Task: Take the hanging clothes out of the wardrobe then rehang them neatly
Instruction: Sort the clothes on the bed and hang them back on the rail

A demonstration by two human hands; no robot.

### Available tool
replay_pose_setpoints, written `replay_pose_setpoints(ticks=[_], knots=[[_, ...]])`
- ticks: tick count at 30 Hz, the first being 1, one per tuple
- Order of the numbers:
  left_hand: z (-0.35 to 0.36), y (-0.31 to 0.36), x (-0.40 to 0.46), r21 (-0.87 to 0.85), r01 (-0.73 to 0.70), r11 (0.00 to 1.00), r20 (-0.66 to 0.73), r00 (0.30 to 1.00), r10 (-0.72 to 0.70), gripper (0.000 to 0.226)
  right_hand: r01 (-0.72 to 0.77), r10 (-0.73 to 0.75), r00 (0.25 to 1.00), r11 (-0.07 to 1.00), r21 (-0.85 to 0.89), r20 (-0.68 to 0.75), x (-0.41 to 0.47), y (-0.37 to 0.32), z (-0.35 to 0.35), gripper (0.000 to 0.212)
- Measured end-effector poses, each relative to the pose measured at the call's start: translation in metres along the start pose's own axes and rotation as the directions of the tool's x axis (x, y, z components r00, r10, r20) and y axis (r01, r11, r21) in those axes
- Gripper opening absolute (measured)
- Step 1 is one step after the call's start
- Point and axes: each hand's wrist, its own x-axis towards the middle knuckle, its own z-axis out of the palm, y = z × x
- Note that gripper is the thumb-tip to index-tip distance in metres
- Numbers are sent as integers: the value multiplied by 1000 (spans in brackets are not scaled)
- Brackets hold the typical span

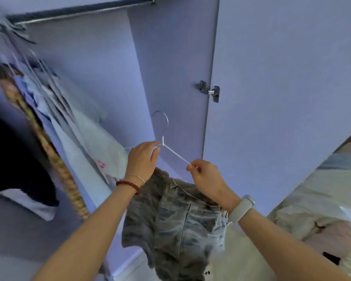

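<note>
I hold a thin white wire hanger [171, 151] in front of the open wardrobe. My left hand [143, 160] grips it just below the hook, and my right hand [206, 177] pinches the end of its right arm. A faded, acid-washed denim garment [178, 224] hangs below both hands; how it sits on the hanger is hidden by my hands. The wardrobe rail [79, 11] runs across the top. Several pale garments [69, 122] hang from it at the left.
The open wardrobe door [282, 78] stands at the right with its hinge [210, 91]. A dark garment [14, 163] and a patterned strip [49, 149] hang at the far left. A pile of light clothes [322, 209] lies at the lower right.
</note>
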Motion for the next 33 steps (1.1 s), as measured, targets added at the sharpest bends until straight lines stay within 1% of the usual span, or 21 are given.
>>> replay_pose_setpoints(ticks=[3, 4, 5, 6, 8, 10, 11, 13, 16, 19, 22, 24, 25, 27, 29, 31, 33], knots=[[-13, -18, 36, 223, 113, 968, -27, 994, -109, 38, 8, -6, 999, 999, -35, 40, 58, -25, -8, 25], [-20, -26, 46, 287, 149, 946, -72, 988, -134, 36, 6, -4, 999, 999, -35, 55, 75, -32, -11, 26], [-29, -34, 56, 350, 162, 923, -130, 984, -123, 33, 0, 1, 997, 1000, -26, 73, 92, -39, -12, 26], [-41, -40, 66, 426, 160, 890, -188, 978, -86, 30, -4, 5, 996, 1000, -14, 93, 108, -46, -14, 26], [-66, -55, 82, 584, 184, 790, -283, 959, -14, 29, -3, 3, 992, 1000, -4, 129, 136, -59, -13, 23], [-90, -70, 90, 679, 269, 683, -342, 939, -30, 26, 35, -31, 987, 999, -25, 155, 160, -72, -10, 23], [-100, -78, 89, 695, 316, 646, -379, 925, -45, 25, 58, -52, 984, 998, -34, 169, 171, -79, -7, 24], [-113, -93, 82, 684, 391, 615, -446, 892, -72, 29, 98, -91, 979, 995, -26, 184, 188, -94, 1, 26], [-125, -109, 74, 645, 478, 596, -516, 848, -121, 43, 171, -169, 968, 985, 4, 187, 200, -124, 15, 22], [-131, -120, 78, 580, 513, 633, -533, 827, -182, 50, 258, -268, 951, 963, 80, 156, 207, -159, 34, 22], [-133, -127, 82, 491, 532, 690, -524, 813, -254, 57, 331, -347, 934, 930, 163, 86, 216, -192, 54, 30], [-132, -130, 83, 437, 546, 715, -499, 808, -312, 61, 390, -403, 914, 905, 172, 45, 222, -214, 66, 32], [-131, -132, 82, 420, 542, 728, -497, 809, -316, 62, 411, -422, 906, 895, 174, 26, 224, -224, 72, 33], [-130, -133, 79, 417, 525, 742, -499, 815, -295, 65, 431, -437, 899, 879, 206, -14, 230, -242, 83, 33], [-129, -136, 76, 443, 526, 727, -503, 816, -285, 65, 440, -444, 895, 870, 225, -34, 235, -258, 94, 33], [-130, -137, 74, 455, 529, 717, -503, 817, -283, 61, 422, -426, 904, 876, 234, -33, 239, -274, 106, 34], [-133, -138, 73, 438, 528, 728, -495, 817, -295, 59, 386, -396, 918, 891, 237, -7, 243, -288, 119, 36]])
